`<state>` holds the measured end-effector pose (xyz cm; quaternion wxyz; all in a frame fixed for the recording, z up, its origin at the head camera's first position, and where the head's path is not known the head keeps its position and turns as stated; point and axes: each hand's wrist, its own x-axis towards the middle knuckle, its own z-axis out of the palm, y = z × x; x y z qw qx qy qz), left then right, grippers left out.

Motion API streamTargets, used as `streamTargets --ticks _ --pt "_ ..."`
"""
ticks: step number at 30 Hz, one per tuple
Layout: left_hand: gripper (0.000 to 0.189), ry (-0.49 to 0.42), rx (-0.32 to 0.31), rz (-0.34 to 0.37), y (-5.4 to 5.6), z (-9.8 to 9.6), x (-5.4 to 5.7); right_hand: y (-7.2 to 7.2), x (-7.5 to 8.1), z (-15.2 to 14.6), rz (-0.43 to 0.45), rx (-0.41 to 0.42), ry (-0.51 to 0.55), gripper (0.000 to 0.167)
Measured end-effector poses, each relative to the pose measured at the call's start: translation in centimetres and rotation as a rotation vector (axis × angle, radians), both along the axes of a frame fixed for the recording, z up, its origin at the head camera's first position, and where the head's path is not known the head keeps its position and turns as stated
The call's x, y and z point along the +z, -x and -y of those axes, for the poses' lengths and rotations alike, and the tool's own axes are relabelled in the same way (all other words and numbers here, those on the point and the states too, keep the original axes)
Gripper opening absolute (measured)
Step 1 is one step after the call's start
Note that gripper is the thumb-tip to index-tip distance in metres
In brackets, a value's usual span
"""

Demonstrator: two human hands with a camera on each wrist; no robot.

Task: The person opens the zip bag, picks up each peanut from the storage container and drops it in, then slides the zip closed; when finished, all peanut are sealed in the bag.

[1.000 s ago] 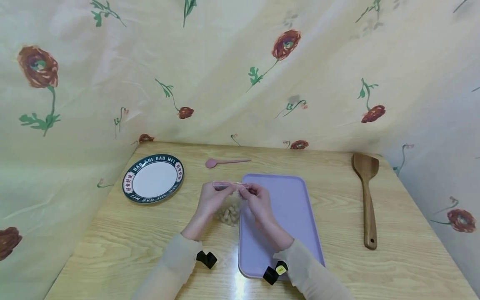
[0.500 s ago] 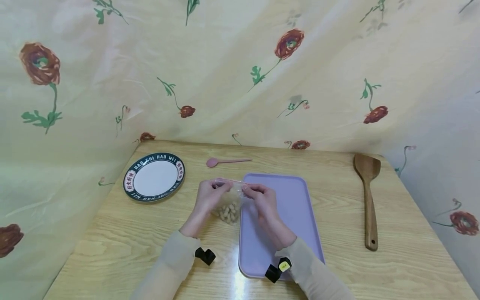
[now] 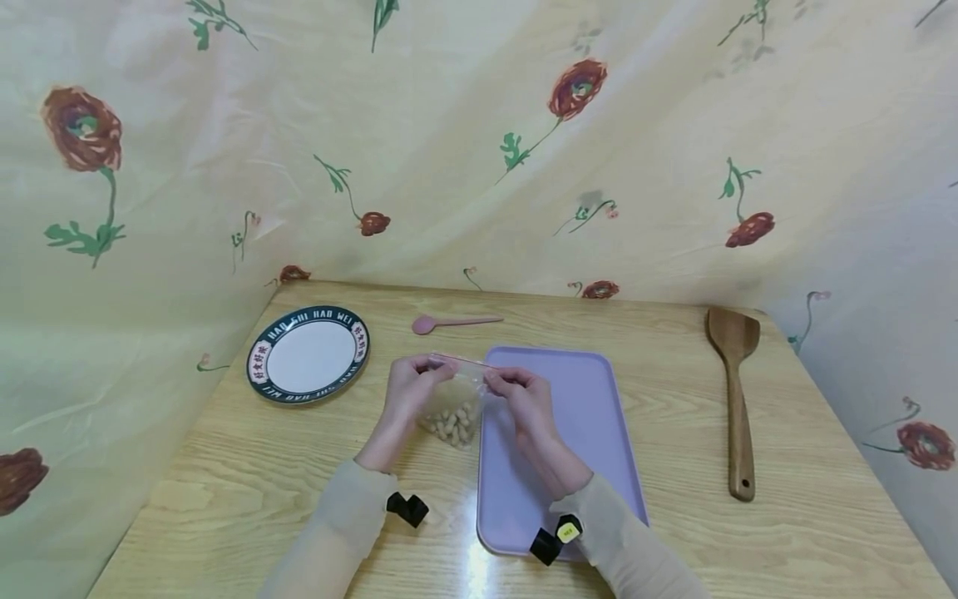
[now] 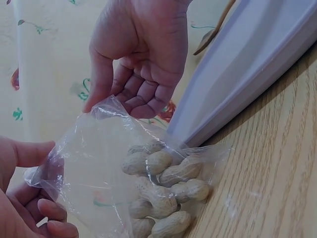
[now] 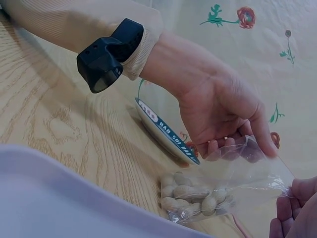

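Note:
A clear plastic zip bag (image 3: 452, 408) with several unshelled peanuts (image 4: 156, 196) in its lower part hangs between both hands, its pinkish top edge stretched across. My left hand (image 3: 412, 387) pinches the top left corner between thumb and fingers. At the other top corner, my right hand (image 3: 524, 399) pinches the film the same way. In the right wrist view the peanuts (image 5: 188, 196) lie bunched at the bag's bottom, close above the wooden table. Whether the bag's bottom touches the table I cannot tell.
A lilac tray (image 3: 576, 466) lies right of the bag, partly under my right forearm. A dark-rimmed plate (image 3: 307, 355) sits at the back left, a pink spoon (image 3: 449, 323) at the back. A wooden spatula (image 3: 735, 408) lies on the right, and a flowered cloth hangs behind.
My hands have moved slightly apart and the bag's top has spread wider between them. The peanuts stay at its bottom. Tray, plate, spoon and spatula have stayed put.

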<state>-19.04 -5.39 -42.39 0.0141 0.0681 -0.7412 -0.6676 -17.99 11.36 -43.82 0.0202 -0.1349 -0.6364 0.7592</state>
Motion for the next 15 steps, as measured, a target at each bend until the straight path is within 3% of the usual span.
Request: streamTargets --ticks 15 --pt "0.013 -0.033 0.044 0.024 0.13 0.88 0.62 0.14 -0.12 -0.21 -0.013 -0.011 0.027 0.002"
